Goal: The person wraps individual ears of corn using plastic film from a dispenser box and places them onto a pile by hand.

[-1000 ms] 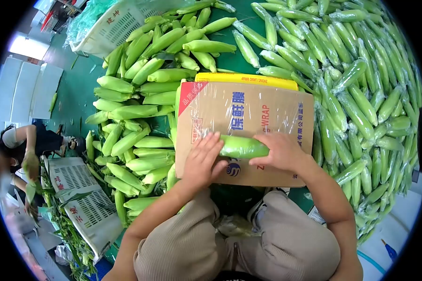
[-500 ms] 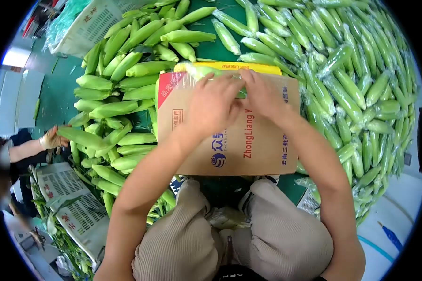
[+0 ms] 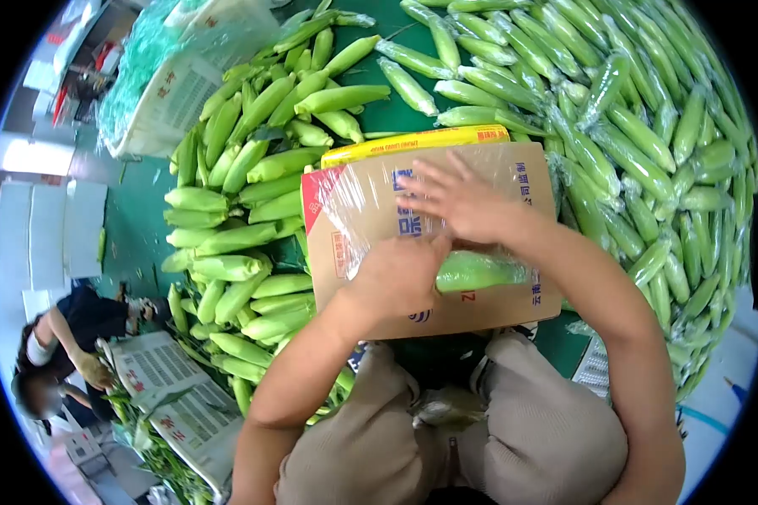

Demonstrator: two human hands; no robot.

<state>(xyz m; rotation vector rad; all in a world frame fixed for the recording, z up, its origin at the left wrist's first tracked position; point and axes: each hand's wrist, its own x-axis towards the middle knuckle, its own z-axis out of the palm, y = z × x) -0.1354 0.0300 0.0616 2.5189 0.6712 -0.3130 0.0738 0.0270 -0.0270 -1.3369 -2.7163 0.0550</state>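
A cardboard box [image 3: 497, 316] with a sheet of clear film over its top lies before my knees, a yellow wrap box [image 3: 421, 145] along its far edge. One green corn ear [image 3: 480, 271] rests crosswise on the near right part of the cardboard. My left hand [image 3: 400, 269] is at the ear's left end, its fingers curled; what they grip is too small to make out. Above the ear, my right hand [image 3: 459, 202] has its fingers spread over the film and holds nothing.
Unwrapped corn [image 3: 236, 236] is piled to the left, film-wrapped corn [image 3: 632, 160] to the right. White crates stand at the upper left [image 3: 177, 101] and lower left [image 3: 173, 391]. Another person [image 3: 67, 345] sits at the far left, a hand by the lower crate.
The corn ear has come from the far edge to the near right of the box. My left hand has moved nearer, and my right hand has spread its fingers. The other person's hand is back by the crate.
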